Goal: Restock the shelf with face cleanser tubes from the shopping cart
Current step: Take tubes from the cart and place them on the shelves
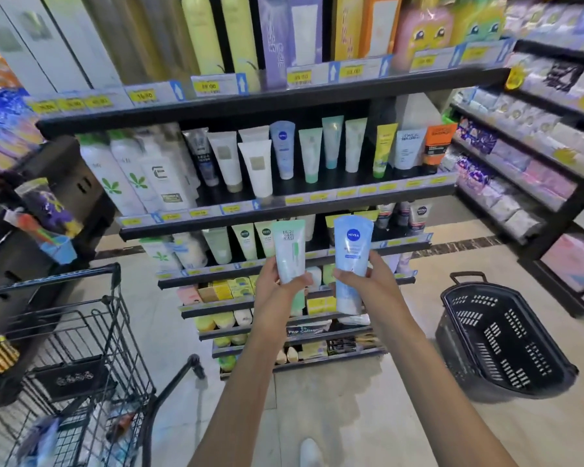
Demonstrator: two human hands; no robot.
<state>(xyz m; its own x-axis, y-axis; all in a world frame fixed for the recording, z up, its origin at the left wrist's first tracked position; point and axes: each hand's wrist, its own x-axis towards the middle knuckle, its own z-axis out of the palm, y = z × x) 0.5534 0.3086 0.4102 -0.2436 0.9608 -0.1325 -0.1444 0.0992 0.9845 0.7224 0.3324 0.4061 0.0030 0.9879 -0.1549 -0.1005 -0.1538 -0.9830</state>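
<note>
My left hand [277,284] grips a pale green face cleanser tube [289,251], held upright with its cap down. A light blue Nivea tube [351,257] stands upright in my right hand [368,281]. Both tubes are raised side by side in front of the black shelf [284,214], just below the row where several cleanser tubes [284,153] stand. The black wire shopping cart [81,348] is at the lower left, with several packs lying blurred in its bottom.
A black plastic hand basket [499,335] sits on the floor to the right. More shelving with packets [526,156] runs along the right side. Dark crates [21,264] stand left, behind the cart. Tiled floor lies between cart and basket.
</note>
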